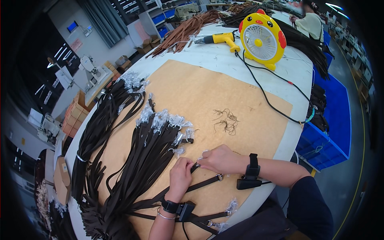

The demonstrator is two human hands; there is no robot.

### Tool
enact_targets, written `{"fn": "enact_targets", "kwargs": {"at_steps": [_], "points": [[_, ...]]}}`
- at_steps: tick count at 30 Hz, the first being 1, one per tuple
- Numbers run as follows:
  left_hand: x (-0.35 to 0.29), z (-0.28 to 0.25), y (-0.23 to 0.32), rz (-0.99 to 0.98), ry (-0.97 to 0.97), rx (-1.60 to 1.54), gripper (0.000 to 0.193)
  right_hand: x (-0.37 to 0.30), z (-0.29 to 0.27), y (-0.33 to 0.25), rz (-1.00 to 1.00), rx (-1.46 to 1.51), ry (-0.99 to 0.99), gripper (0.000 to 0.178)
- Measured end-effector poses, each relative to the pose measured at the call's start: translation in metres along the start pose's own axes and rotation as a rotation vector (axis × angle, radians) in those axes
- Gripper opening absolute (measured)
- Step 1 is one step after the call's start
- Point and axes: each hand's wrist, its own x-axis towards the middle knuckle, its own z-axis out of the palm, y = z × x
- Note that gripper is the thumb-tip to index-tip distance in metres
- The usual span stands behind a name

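My left hand (181, 178) and my right hand (219, 159) meet over the brown paper sheet. Between their closed fingertips is the end of a dark strap (195, 167); a bit of clear plastic shows at my right fingers. What lies inside the grip is mostly hidden. Left of my hands spreads a bundle of dark straps (146, 154), its far ends wrapped in clear plastic (161, 119). Just below my right hand lies another dark strap (202, 185) with a metal ring (219, 177). More straps with plastic-wrapped metal fittings (231, 207) lie nearer to me.
A tied strap bundle (86, 136) lies at the left. Loose thread scraps (226, 121) sit on the paper (192, 88). Beyond stand a yellow heat gun (224, 39) and a chick-shaped fan (259, 42), their cords trailing right. A blue bin (338, 120) stands beside the table; a person (311, 24) is farther off.
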Motion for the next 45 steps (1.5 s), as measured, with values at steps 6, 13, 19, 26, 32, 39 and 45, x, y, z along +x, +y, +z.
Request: {"fn": "enact_targets", "kwargs": {"at_steps": [6,13,19,26,32,39,45], "points": [[0.000,0.001,-0.002,0.027,0.011,-0.012,0.004,0.000,0.003,0.001,0.019,0.029,0.007,0.023],[0.001,0.000,-0.001,0.002,-0.021,-0.014,0.004,0.003,0.006,0.000,0.042,0.025,-0.029,0.021],[0.010,-0.020,-0.006,0.039,0.075,0.187,0.003,0.001,0.003,0.001,0.146,0.186,-0.030,0.021],[0.022,-0.038,-0.007,0.089,0.254,0.486,0.011,-0.002,0.002,0.011,0.241,0.351,-0.075,0.022],[0.006,-0.022,0.016,0.175,-0.097,0.234,0.013,-0.002,-0.005,0.008,0.176,0.242,-0.073,0.023],[0.009,-0.017,0.012,0.266,-0.090,0.297,0.006,-0.004,-0.005,0.002,0.058,0.094,-0.006,0.023],[0.010,-0.013,0.012,0.283,-0.102,0.255,0.008,-0.004,-0.001,0.000,0.017,0.021,0.016,0.023]]}}
